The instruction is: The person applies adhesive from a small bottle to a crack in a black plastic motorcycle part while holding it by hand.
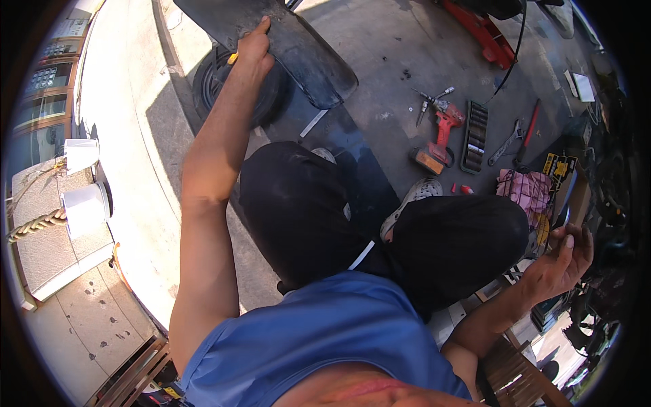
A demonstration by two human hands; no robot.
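Note:
My left hand (253, 53) is closed on the near-left edge of a dark flat panel (308, 57), thumb on its upper face and fingers mostly hidden beneath. A small yellow piece (232, 59) shows beside those fingers; what it belongs to is hidden. Below the panel, a black tyre (207, 85) lies partly covered. My right hand (559, 266) is raised at the right with fingers curled and thumb drawn in; anything pinched there is too small to make out. It is close to an open cardboard box (576, 193) and a pink cloth (522, 190).
On the floor lie a red cordless impact driver (444, 129), a socket tray (475, 138), an adjustable wrench (505, 144) and a red-handled tool (530, 125). A red floor jack (485, 34) stands beyond. White buckets (86, 209) are at the left; dark clutter lines the right.

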